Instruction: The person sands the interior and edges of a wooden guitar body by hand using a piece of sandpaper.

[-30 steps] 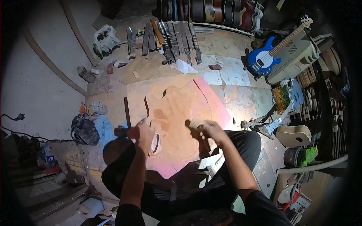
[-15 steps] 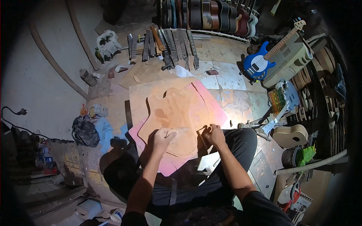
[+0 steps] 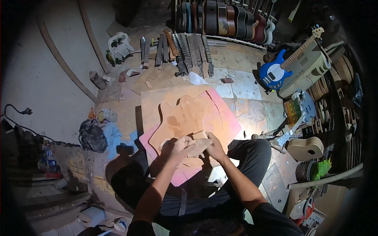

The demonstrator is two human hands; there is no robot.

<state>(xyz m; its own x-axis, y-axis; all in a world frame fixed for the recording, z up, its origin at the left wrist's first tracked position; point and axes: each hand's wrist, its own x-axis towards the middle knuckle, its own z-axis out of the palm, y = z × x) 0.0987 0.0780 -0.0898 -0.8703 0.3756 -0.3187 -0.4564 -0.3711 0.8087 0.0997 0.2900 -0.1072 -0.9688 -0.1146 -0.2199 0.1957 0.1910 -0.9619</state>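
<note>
My left hand (image 3: 180, 149) and my right hand (image 3: 213, 147) meet over the lower part of a guitar-body-shaped wooden piece (image 3: 177, 122). Both are closed on a tan piece like sandpaper (image 3: 200, 146) and a small light block (image 3: 199, 135); their exact overlap is unclear. The wooden piece lies on a larger tan board (image 3: 161, 91) with pink areas, across my crossed legs. A pale object, partly hidden, shows beside my left hand.
Guitar necks (image 3: 183, 53) lie beyond the board, before a row of guitar bodies (image 3: 210, 17). A blue bass (image 3: 275, 70) leans at back right; an acoustic guitar body (image 3: 305, 148) sits right. A dark bag (image 3: 92, 135) lies left, near the wall.
My left hand came off the board's left side with the tan piece and moved right. My right hand has closed in toward it with the block, and the two now meet.
</note>
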